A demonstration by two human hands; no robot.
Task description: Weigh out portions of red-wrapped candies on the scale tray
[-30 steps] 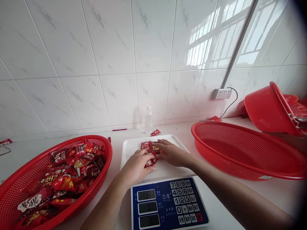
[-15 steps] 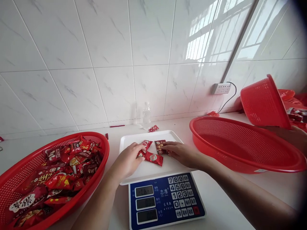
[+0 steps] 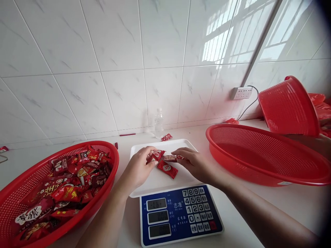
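Observation:
A blue-faced digital scale [image 3: 181,215] with a white weighing tray [image 3: 155,179] stands in front of me. Over the tray, my left hand [image 3: 138,168] pinches a red candy packet [image 3: 155,156]. My right hand [image 3: 195,163] grips a dark red candy packet [image 3: 170,158] by its end. A third red packet [image 3: 167,168] lies flat on the tray between both hands. Left of the scale a red mesh basket [image 3: 15,193] holds several red wrapped candies [image 3: 69,182].
A large empty red mesh basket [image 3: 258,155] sits to the right, with a tipped red basket [image 3: 288,106] behind it. A small clear bottle [image 3: 158,123] and a stray packet [image 3: 166,137] stand by the tiled wall. A wall socket [image 3: 241,93] has a black cable.
Both hands went from lying flat over the packets to lifting one packet each off the tray. One packet stays on the tray. The view has shifted slightly.

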